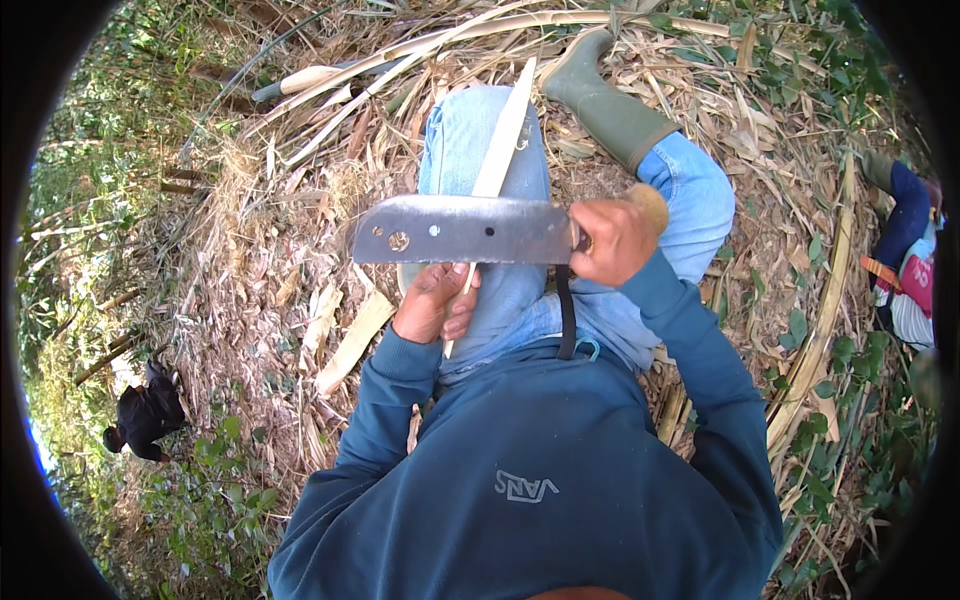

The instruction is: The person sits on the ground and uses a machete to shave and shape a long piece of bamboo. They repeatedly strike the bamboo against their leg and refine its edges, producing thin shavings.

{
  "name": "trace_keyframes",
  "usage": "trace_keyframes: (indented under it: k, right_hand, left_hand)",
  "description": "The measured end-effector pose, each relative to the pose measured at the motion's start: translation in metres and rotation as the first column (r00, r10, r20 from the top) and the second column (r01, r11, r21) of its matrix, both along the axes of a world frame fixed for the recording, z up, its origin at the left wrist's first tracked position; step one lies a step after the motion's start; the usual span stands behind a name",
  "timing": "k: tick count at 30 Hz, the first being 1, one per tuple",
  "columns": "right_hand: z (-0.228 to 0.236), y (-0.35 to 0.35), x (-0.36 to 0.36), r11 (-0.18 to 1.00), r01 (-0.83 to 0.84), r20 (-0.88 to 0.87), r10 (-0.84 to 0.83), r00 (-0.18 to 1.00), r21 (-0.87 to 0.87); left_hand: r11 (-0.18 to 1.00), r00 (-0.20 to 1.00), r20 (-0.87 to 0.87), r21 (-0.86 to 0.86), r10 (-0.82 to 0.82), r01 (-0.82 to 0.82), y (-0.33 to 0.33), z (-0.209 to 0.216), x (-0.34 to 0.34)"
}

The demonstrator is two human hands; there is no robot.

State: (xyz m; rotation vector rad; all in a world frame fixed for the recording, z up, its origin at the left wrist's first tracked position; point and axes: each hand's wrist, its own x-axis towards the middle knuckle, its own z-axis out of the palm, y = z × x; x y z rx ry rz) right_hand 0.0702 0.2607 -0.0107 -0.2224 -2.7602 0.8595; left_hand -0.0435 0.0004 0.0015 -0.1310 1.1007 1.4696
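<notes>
My right hand (pixel 612 240) is closed around the wooden handle (pixel 648 207) of a broad-bladed machete (pixel 460 228) with several holes along its dark blade. The blade points left and lies across a pale, tapering strip of split wood or bamboo (pixel 505 140), hiding part of it. Below the blade, my left hand (pixel 438 303) grips the strip's thin lower end between thumb and fingers. The strip's wider part stretches away over my jeans-clad knee (pixel 465 140), ending in a point. Whether the edge bites into the strip, I cannot tell.
Dry leaves and husks cover the ground, with long split strips (pixel 420 45) at the far side. A flat pale piece (pixel 355 345) lies left of my leg. My green rubber boot (pixel 612 105) is at far right. Other people are at left (pixel 148 412) and right (pixel 905 250).
</notes>
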Motion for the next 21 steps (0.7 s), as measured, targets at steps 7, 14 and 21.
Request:
trace_keyframes:
  k: [7, 14, 21]
  right_hand:
    - [0.005, 0.006, -0.018, 0.977, 0.192, 0.108, -0.182, 0.977, -0.093]
    - [-0.014, 0.051, -0.038, 0.915, 0.378, 0.183, -0.351, 0.918, -0.143]
    - [0.0, 0.02, -0.01, 0.932, 0.295, 0.029, -0.296, 0.955, -0.21]
  left_hand:
    - [1.0, 1.0, 0.007, 0.025, -0.002, 0.001, 0.0, 0.0, -0.001]
    - [0.999, 1.0, 0.008, 0.03, -0.027, 0.027, 0.0, 0.002, -0.004]
    - [0.995, 0.998, 0.059, 0.09, 0.027, -0.032, -0.005, -0.008, -0.002]
